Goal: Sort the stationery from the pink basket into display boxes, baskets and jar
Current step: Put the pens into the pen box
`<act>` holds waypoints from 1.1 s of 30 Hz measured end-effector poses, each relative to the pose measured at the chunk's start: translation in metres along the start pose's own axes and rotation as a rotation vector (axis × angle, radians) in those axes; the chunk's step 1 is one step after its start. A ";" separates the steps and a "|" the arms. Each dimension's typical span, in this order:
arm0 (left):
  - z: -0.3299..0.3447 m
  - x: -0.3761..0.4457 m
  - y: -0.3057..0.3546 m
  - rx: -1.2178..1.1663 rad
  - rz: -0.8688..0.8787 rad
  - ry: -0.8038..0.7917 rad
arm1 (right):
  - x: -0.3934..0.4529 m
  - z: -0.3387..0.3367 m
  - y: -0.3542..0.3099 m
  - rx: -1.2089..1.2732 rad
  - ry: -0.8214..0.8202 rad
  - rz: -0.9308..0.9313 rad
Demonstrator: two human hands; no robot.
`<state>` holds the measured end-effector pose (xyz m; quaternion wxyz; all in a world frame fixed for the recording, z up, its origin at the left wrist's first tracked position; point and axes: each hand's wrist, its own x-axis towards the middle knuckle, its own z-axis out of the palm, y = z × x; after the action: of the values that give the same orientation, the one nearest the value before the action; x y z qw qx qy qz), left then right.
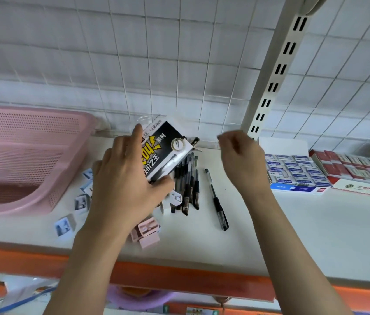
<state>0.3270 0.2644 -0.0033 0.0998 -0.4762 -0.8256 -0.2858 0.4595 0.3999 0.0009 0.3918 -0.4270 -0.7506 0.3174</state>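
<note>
My left hand (124, 178) grips a black-and-white pen box (168, 151) with yellow lettering, tilted above the white shelf (293, 223). Several black gel pens (189, 185) lie in a loose pile just below the box's open end, and one more pen (217, 201) lies apart to the right. My right hand (240, 155) hovers right of the box with fingers loosely curled and nothing in it. The pink basket (20, 155) stands on the shelf at the left. Small blue-and-white erasers (64, 226) and pink sharpeners (146, 233) lie scattered around my left wrist.
A display box of blue-and-white erasers (297, 173) and a red-and-white box (356, 171) stand at the right. A slotted shelf upright (277, 71) rises behind my right hand against a wire grid wall. The shelf's orange front edge (179, 276) runs below.
</note>
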 end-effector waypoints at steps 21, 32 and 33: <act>-0.008 -0.009 -0.037 0.059 -0.067 -0.075 | 0.040 0.073 -0.007 -0.808 -0.746 0.276; -0.007 -0.012 -0.025 0.029 -0.001 -0.074 | 0.046 0.062 0.041 -0.700 -0.458 0.281; -0.006 -0.013 -0.024 0.030 0.010 -0.063 | 0.045 0.057 0.040 -0.642 -0.444 0.291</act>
<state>0.3131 0.2428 -0.0127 0.0822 -0.4875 -0.8301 -0.2579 0.4117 0.4487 -0.0452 0.0184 -0.5502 -0.8096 0.2035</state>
